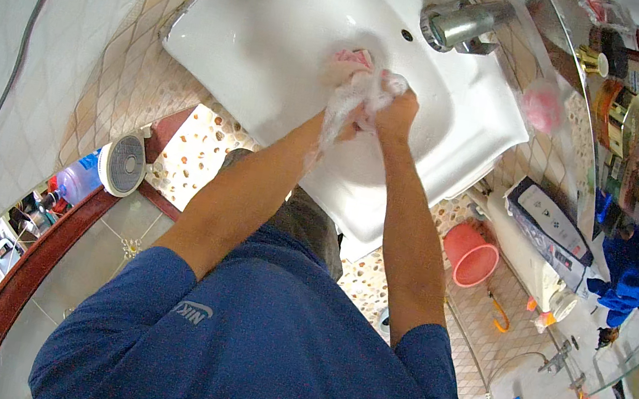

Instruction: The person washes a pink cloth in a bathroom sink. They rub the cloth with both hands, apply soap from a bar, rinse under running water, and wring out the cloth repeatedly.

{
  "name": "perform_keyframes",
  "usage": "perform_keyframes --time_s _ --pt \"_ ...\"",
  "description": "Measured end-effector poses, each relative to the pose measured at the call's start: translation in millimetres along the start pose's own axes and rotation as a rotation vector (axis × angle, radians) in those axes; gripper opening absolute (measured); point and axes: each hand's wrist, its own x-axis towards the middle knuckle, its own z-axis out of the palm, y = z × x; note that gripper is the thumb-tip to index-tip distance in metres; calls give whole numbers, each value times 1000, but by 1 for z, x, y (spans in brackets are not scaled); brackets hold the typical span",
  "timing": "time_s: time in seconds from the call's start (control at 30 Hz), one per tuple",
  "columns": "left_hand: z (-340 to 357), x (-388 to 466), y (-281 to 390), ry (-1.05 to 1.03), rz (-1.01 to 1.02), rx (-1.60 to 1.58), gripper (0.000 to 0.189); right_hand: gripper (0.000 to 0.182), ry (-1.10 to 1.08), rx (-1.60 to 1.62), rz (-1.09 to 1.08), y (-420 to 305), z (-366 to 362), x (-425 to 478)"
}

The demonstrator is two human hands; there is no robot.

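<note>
A soapy cloth (354, 59), pink and white where it shows, is bunched up low in the white washbasin (213, 40). White foam covers much of it and runs down onto my left wrist. My right hand (397, 114) is curled into a fist around a foamy part of the cloth. Close against it, my left hand (356, 124) lies under the suds, its fingers mostly hidden, so its grip is unclear. Both hands are inside the bowl, below and to the left of the metal faucet (455, 28). I see no water flowing from the spout.
Right of the basin hangs a pink rounded thing (543, 104), near a shelf crowded with bottles and jars (619, 118). A boxed product (550, 218) and a red plastic bucket (470, 255) are lower right. At left are a round grilled device (124, 164) and a hanging cable (30, 20).
</note>
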Motion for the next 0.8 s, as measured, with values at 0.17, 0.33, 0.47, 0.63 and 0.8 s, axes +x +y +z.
perform_keyframes --time_s 0.17,0.33,0.47,0.63,0.8 --pt "-9 -4 4 -29 -43 19 32 22 -32 -121 -117 10 3 -6" --pt "-18 1 12 34 -16 84 33 21 114 -88 -118 -23 1 -4" --pt "9 -11 5 79 -107 98 36 17 -71 -200 -10 20 -7 10" --pt "-32 15 -1 -118 71 142 33 32 -82 77 -5 -15 -15 8" --pt "-22 14 -10 -237 25 43 34 22 8 26 125 1 -20 6"
